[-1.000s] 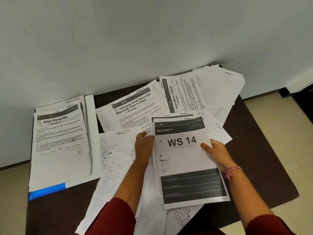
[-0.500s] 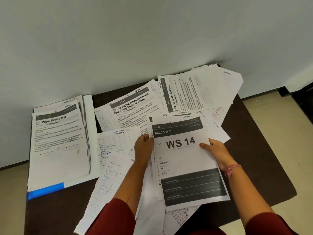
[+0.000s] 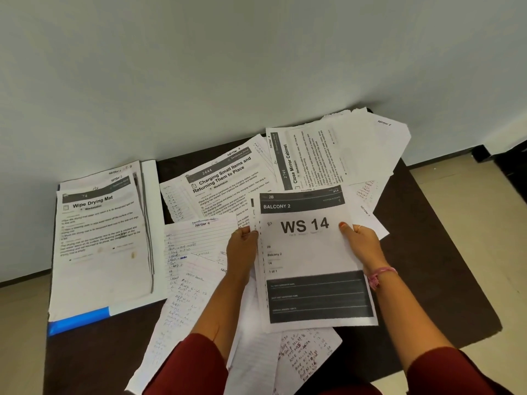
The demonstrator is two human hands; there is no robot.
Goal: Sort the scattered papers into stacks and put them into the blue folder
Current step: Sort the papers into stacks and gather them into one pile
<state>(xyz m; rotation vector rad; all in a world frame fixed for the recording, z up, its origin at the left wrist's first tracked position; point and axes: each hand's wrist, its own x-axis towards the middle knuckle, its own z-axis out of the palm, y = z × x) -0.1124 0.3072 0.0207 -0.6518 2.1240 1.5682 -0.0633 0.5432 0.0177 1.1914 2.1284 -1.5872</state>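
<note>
Both hands hold a printed "WS 14 / Balcony 2" sheet [image 3: 310, 252], with more sheets under it, above the middle of the dark table [image 3: 445, 280]. My left hand [image 3: 242, 246] pinches its left edge and my right hand [image 3: 360, 242] its right edge. At the left, a sorted stack topped by "Wipe Drying Mat" [image 3: 102, 238] lies on the open blue folder [image 3: 77, 320]. Loose printed pages [image 3: 225, 181] and handwritten pages [image 3: 188, 269] are scattered around my hands.
A "Close Mirror Cabinet" page [image 3: 308, 155] tops a fanned pile at the back right, against the pale wall [image 3: 256, 67]. Handwritten sheets [image 3: 305, 357] overhang the table's near edge. Beige floor [image 3: 484, 218] shows to the right.
The "WS 14" sheet has shifted slightly left and toward the far side between my hands; both hands keep their hold on its edges.
</note>
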